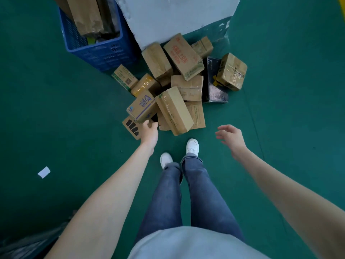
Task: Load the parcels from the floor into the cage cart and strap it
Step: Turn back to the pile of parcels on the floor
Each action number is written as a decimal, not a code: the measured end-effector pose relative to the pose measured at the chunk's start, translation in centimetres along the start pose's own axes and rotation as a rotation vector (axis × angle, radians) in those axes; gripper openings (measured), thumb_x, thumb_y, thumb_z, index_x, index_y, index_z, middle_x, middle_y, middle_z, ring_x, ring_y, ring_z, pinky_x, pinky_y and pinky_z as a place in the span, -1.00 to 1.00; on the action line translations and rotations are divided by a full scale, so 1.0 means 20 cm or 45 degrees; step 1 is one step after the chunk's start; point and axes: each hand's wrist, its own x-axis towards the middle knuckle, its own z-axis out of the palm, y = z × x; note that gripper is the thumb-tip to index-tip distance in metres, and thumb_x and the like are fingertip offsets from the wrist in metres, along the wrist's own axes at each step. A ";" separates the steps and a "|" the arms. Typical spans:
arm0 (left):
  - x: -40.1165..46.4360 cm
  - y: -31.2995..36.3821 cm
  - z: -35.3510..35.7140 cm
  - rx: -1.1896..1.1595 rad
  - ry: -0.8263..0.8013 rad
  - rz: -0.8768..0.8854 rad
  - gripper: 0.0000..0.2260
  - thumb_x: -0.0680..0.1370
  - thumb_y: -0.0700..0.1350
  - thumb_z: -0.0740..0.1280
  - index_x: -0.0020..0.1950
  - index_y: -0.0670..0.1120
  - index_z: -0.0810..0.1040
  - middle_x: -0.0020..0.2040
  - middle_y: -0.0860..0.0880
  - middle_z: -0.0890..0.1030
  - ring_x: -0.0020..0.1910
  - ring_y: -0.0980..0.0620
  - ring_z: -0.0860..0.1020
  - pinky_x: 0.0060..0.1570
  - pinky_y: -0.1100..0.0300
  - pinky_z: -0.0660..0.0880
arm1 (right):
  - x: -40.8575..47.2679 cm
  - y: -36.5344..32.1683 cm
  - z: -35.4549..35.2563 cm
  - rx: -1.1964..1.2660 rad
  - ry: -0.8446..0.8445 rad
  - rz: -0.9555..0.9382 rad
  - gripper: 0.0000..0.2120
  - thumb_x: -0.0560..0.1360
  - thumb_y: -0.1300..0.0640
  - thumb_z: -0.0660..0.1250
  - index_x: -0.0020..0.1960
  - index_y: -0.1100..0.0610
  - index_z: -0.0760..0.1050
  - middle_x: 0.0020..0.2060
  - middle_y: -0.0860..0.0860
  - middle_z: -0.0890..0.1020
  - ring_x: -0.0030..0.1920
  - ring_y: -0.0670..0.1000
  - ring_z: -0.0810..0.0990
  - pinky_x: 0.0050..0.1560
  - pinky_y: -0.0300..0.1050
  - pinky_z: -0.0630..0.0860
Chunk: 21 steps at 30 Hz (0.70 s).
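Green floor (74, 118) fills the frame. Heap of cardboard parcels (179, 85) at upper centre, resting on it, some stacked on others. Blue plastic crate (104, 51) at upper left, beside the heap. Small white paper scrap (44, 172) at left. Two white shoes (192, 146) at centre.

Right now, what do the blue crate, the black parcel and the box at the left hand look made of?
Blue crate: likely moulded plastic, perforated lattice walls, matte.
Black parcel: glossy black wrap, probably plastic film; it catches highlights.
Box with blue print at the left hand: brown corrugated cardboard, matte, sealed with shiny clear tape.
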 end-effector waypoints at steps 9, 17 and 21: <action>0.57 0.03 0.26 0.159 0.008 -0.101 -0.15 0.55 0.21 0.32 0.62 0.03 -0.18 0.62 -0.11 -0.06 0.55 -0.22 0.11 0.42 -0.19 0.22 | 0.62 0.01 0.21 0.072 -0.060 0.094 -0.81 0.60 0.20 0.24 0.19 0.04 0.49 0.08 0.02 0.61 0.06 0.02 0.58 0.11 -0.07 0.45; 1.40 -0.16 0.67 0.176 -0.076 -0.126 0.05 0.38 0.39 0.39 0.55 0.22 -0.34 0.61 -0.13 -0.16 0.54 -0.28 0.11 0.42 -0.26 0.24 | 1.52 0.36 0.64 0.011 -0.112 0.140 -0.69 0.63 0.13 0.20 0.35 -0.01 0.46 0.31 0.01 0.52 0.32 0.02 0.46 0.40 0.05 0.34; 1.62 -0.28 0.80 0.164 0.005 -0.062 0.19 0.07 0.57 0.32 0.39 0.38 -0.47 0.60 -0.07 -0.13 0.50 -0.27 0.20 0.35 -0.36 0.26 | 1.84 0.51 0.80 0.012 -0.145 0.210 -0.64 0.63 0.11 0.21 0.41 0.04 0.45 0.39 0.02 0.48 0.42 0.04 0.40 0.46 0.03 0.24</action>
